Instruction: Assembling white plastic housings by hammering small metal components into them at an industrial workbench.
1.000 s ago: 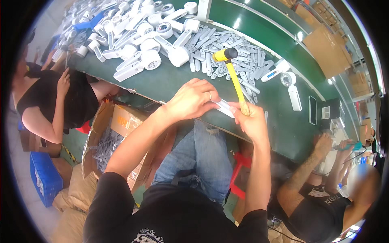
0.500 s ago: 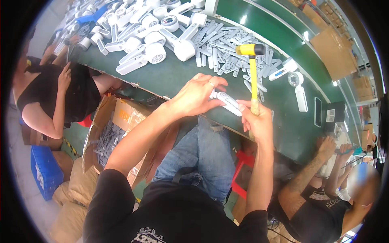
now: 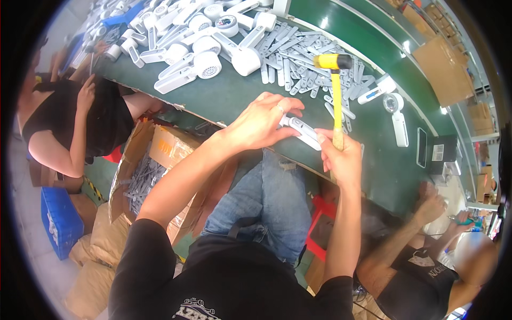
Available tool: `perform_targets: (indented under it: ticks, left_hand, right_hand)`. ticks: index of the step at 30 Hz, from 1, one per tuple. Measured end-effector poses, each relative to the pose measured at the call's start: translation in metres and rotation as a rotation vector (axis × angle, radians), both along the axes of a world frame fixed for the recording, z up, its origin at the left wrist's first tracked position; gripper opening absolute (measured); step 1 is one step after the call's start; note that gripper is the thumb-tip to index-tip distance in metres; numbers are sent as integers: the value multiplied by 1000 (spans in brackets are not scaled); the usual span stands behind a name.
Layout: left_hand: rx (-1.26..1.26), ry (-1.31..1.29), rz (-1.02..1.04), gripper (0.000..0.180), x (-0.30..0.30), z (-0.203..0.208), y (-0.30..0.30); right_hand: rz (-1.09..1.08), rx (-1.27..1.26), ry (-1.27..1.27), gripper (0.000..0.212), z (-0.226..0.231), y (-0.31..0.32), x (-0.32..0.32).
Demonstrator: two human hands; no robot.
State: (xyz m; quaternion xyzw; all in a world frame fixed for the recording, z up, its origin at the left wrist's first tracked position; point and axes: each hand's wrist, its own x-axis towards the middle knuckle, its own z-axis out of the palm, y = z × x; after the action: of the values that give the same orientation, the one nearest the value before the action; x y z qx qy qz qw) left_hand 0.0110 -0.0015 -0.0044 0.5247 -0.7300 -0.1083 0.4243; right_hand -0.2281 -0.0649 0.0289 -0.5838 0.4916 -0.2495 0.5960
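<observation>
My left hand (image 3: 260, 121) is closed round the head end of a white handheld fan (image 3: 305, 133), hiding most of that end. The fan's long handle slants down to the right, near the table's front edge. In my right hand (image 3: 344, 159) is a mallet (image 3: 336, 88) with a yellow handle and a yellow-and-black head, which points away from me. The thumb and fingers of that hand also touch the handle end of the fan. Beyond my hands lies a heap of grey handle strips (image 3: 312, 61).
White fans (image 3: 205, 64) are piled at the far left of the green table (image 3: 392, 173). Single fans (image 3: 399, 120), a phone-like slab (image 3: 421, 148) and boxes (image 3: 445, 152) lie to the right. An open carton (image 3: 125, 165) of grey strips stands lower left. Co-workers sit on both sides.
My hands keep nearly the same hold on the fan and mallet. The view has shifted slightly. At right, a co-worker's arms have moved.
</observation>
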Motion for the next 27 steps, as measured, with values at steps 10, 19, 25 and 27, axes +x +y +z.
perform_targets:
  ticks: [10, 19, 25, 27]
  left_hand:
    - [-123, -181, -83, 15, 2, 2, -4]
    - [-95, -234, -84, 24, 2, 5, -6]
    - [-98, -409, -195, 28, 1, 7, -14]
    - [-91, -391, -198, 28, -4, 2, -13]
  right_hand:
    - [122, -57, 230, 24, 19, -7, 4]
    - [-139, 369, -70, 38, -5, 0, -3]
    - [-147, 245, -45, 41, -9, 9, -2]
    - [-140, 122, -74, 43, -10, 24, -14]
